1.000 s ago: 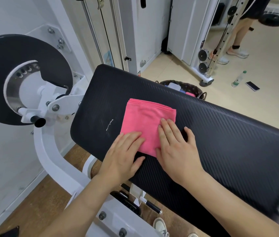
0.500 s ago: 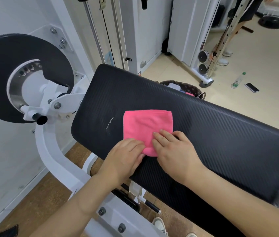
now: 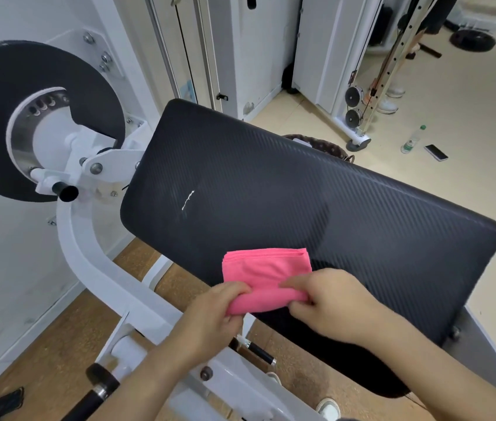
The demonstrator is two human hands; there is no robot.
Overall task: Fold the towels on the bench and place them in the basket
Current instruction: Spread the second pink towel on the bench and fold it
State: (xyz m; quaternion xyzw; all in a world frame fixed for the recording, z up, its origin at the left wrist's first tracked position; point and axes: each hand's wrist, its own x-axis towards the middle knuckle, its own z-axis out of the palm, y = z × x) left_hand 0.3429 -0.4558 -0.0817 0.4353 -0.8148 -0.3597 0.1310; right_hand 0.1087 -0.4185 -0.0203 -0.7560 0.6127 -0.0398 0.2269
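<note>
**Pink towel being taken up at the near edge of the bench**

Pink folded towel (image 3: 266, 270) is no longer lying in the middle of the black bench pad (image 3: 301, 202). It is now sitting at the pad's near edge, directly under the fingers. A second ago both hands were lying flat on it and pressing the fold. Now the left hand (image 3: 210, 317) is pinching the near left corner, with the fingers curled over the cloth. The right hand (image 3: 328, 302) is pinching the near right corner in the same way. The near border is rising a little and rolling between the two hands, while the far part is still resting on the pad.

I am judging from this that the folding of this towel is finished and the picking up is starting. What is remaining is carrying it to the basket.

The basket (image 3: 330, 145) is standing well beyond the hands, behind the far edge of the pad, and only its dark rim is showing. The whole pad is lying between the hands and the basket, so the towel is probably needing to travel over it or around it. A pinch at only one border could be letting the layers fall open on the way.

Far to the right of the right hand, a water bottle (image 3: 412, 141) and a phone (image 3: 436, 152) are lying on the floor. Up and to the left of the left hand, a black disc (image 3: 27, 86) is hanging on the white machine frame (image 3: 88, 253).
</note>
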